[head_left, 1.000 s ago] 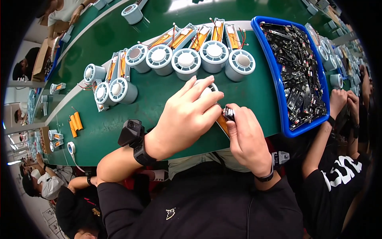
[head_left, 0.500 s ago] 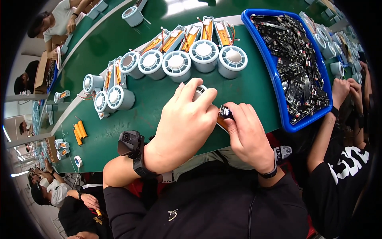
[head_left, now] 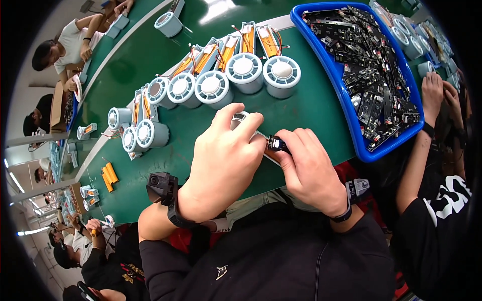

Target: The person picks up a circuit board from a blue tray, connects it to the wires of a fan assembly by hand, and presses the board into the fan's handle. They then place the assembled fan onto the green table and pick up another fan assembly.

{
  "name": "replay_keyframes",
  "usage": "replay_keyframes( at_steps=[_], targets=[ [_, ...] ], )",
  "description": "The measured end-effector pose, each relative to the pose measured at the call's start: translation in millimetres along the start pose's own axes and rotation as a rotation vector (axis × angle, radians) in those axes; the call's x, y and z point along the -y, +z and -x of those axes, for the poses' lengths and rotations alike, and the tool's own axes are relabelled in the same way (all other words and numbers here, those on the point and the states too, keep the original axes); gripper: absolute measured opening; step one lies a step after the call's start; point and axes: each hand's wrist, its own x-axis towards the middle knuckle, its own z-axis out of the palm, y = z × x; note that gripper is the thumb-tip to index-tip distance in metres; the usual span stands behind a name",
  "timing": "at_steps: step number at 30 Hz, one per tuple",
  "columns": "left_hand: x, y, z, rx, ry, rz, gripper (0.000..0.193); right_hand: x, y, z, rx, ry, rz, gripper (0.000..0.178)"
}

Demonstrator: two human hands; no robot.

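Note:
My left hand [head_left: 221,160] is closed round a light-blue handheld fan housing [head_left: 239,120]; only part of its round head shows beyond the fingers, and an edge of the handle runs toward my right hand. Pinched in my right hand [head_left: 312,170] is a small black circuit board [head_left: 277,144], held against or just over the housing's handle. The two hands nearly meet above the table's near edge. My fingers hide most of the handle and whatever lies inside it.
Beyond my hands stand several light-blue fan housings [head_left: 213,89] with orange batteries and loose wires. A blue tray [head_left: 346,120] heaped with black circuit boards is at the right. Loose orange batteries [head_left: 109,176] and a white tape roll [head_left: 109,220] lie left. Co-workers' arms [head_left: 419,150] flank me.
The whole view has shifted slightly. Both hands keep their holds, and the black circuit board has turned a little in my right fingers. At the left, a co-worker's hand holding a battery has risen.

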Motion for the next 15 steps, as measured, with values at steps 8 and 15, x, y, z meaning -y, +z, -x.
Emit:
replay_keyframes(
  at_steps=[8,15],
  targets=[
    [2,-6,2,0.106,0.126,-0.125,0.016,2,-1,-3,-0.034,-0.032,-0.017,0.029],
    [21,14,16,-0.074,0.172,-0.002,0.021,-2,-7,-9,-0.143,-0.078,-0.031,0.032]
  ],
)
